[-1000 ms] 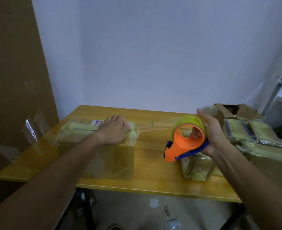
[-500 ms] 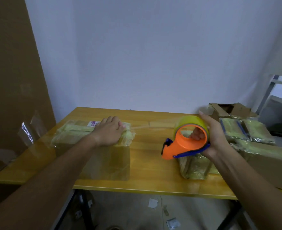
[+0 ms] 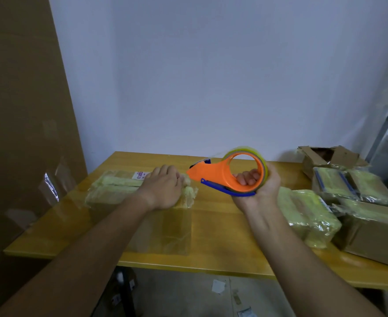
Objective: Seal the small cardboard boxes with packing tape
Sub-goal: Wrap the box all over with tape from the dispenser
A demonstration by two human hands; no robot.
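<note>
A small cardboard box (image 3: 156, 227) wrapped in yellowish tape stands at the left of the wooden table (image 3: 215, 243). My left hand (image 3: 163, 188) presses flat on its top near the right end. My right hand (image 3: 257, 186) grips an orange tape dispenser (image 3: 225, 175) with a yellow tape roll, fingers curled through its ring. The dispenser is held above the table, its nose pointing left and close to the box's right end. Any tape strand between dispenser and box is too faint to make out.
More taped boxes (image 3: 307, 216) lie at the right, with a larger plain carton (image 3: 376, 234) and an open carton (image 3: 330, 156) behind. A tall cardboard sheet (image 3: 21, 110) leans at the left. Paper scraps lie on the floor below the table edge.
My right hand has swung the dispenser leftward and turned it, so its nose now points at the box's right end. The left hand stays pressed on the box.
</note>
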